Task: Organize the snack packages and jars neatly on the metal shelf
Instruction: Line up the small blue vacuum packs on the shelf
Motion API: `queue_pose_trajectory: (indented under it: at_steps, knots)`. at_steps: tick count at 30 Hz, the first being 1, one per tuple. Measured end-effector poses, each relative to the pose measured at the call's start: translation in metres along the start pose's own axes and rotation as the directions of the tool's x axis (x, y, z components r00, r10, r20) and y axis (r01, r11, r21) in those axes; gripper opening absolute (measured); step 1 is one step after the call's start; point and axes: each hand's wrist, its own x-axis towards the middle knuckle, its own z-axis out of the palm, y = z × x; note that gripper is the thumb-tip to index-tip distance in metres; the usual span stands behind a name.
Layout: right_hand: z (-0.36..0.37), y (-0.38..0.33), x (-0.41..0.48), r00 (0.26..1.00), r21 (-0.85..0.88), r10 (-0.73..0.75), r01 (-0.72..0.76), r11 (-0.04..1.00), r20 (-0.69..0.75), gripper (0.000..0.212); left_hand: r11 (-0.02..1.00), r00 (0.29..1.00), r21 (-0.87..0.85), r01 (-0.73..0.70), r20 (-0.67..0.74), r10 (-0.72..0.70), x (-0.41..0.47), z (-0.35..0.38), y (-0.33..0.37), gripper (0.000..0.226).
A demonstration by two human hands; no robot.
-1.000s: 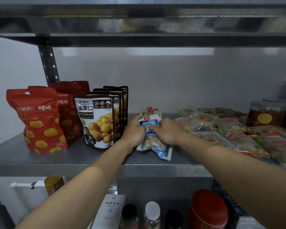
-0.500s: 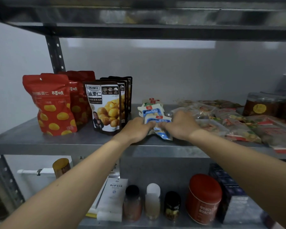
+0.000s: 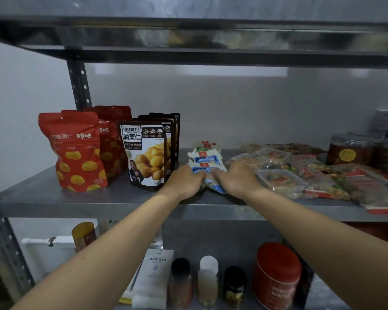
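Here the metal shelf [image 3: 54,198] spans the view, its middle tier carrying everything at hand. At its left stand red chestnut pouches [image 3: 76,151] and, just beside them, dark chestnut pouches [image 3: 147,153], all upright. To the right, clear snack packs [image 3: 300,175] lie flat in a loose spread, with a jar [image 3: 347,153] behind them. Between the two groups lies a small pile of blue-and-white packets [image 3: 205,158]. The left hand [image 3: 185,181] and right hand [image 3: 236,180] both press on the frontmost packet, fingers curled around its near end.
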Motion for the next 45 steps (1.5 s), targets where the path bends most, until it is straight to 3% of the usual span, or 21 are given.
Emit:
queue_pose_trajectory:
  at_steps: [3,5,9,14,16,20,28,31,34,37,43,45]
  knots:
    - [-0.005,0.003,0.008,1.0,-0.019,0.027,-0.027,0.999,0.001,0.032,0.991,1.0,-0.132,-0.009,-0.026,0.006,0.008,0.0,0.005,0.016]
    - [-0.007,0.006,0.014,0.997,-0.024,0.069,-0.068,0.997,0.02,0.039,0.979,0.997,-0.2,-0.032,-0.072,0.018,0.016,0.0,0.008,0.027]
    - [-0.006,0.007,0.025,0.993,0.019,0.11,-0.111,0.994,0.043,0.038,0.912,0.998,-0.408,0.048,-0.007,-0.056,0.033,0.0,0.008,0.013]
    - [0.004,0.0,0.043,0.989,0.171,0.134,-0.144,0.975,0.068,0.036,0.821,0.992,-0.56,0.111,0.017,-0.123,0.056,0.001,0.006,0.041]
    - [0.01,-0.001,0.049,0.987,0.231,0.141,-0.154,0.961,0.074,0.039,0.802,0.992,-0.585,0.117,0.034,-0.12,0.062,0.002,0.004,0.039]
    - [0.015,0.0,0.055,0.989,0.258,0.139,-0.148,0.955,0.051,0.03,0.81,0.996,-0.58,0.09,0.055,-0.071,0.065,0.009,0.003,0.013]
    - [0.011,0.003,0.063,0.98,0.188,0.2,-0.2,0.961,0.023,0.046,0.824,0.998,-0.563,0.063,0.061,-0.034,0.072,0.018,0.002,0.016]
    - [0.013,0.006,0.064,0.984,0.185,0.168,-0.175,0.967,0.053,0.03,0.815,0.998,-0.577,0.046,0.055,-0.018,0.075,0.021,0.0,0.01]
    - [0.015,0.008,0.063,0.988,0.187,0.135,-0.146,0.971,0.071,0.024,0.815,0.998,-0.578,0.044,0.054,-0.016,0.075,0.024,-0.001,0.022]
    - [0.017,0.006,0.062,0.99,0.222,0.124,-0.137,0.965,0.072,0.025,0.814,0.998,-0.58,0.04,0.064,-0.004,0.075,0.024,-0.002,0.031]
    - [0.01,0.002,0.069,0.983,0.258,0.167,-0.179,0.949,0.07,0.024,0.801,0.998,-0.597,0.053,0.055,-0.025,0.078,0.023,-0.005,0.018]
    - [0.009,0.002,0.077,0.977,0.252,0.182,-0.204,0.946,0.109,0.024,0.813,0.998,-0.579,0.056,0.036,-0.043,0.083,0.022,-0.006,0.023]
